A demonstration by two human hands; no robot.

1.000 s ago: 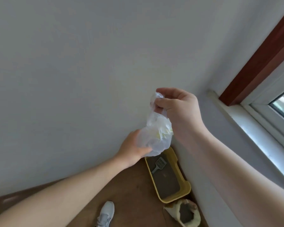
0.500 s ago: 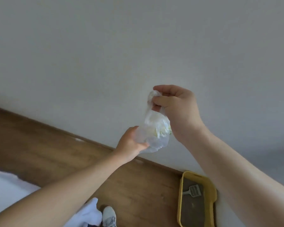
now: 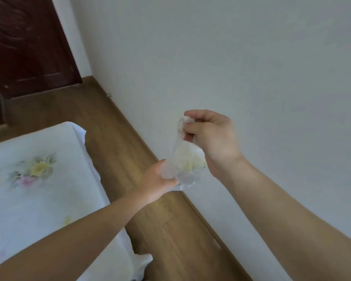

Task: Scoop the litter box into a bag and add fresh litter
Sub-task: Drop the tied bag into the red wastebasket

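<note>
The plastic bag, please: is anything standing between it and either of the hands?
Nothing visible does. The right hand pinches the twisted top of the clear bag, and the left hand grips its underside directly.

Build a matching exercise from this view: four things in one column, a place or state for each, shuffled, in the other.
Things: 1 left hand; 2 right hand; 3 bag; 4 door.
States: A dark brown, upper left; B pinches the bag's twisted top; C clear, held between both hands; D holds the bag's bottom.
Pairs: 1-D; 2-B; 3-C; 4-A.
</note>
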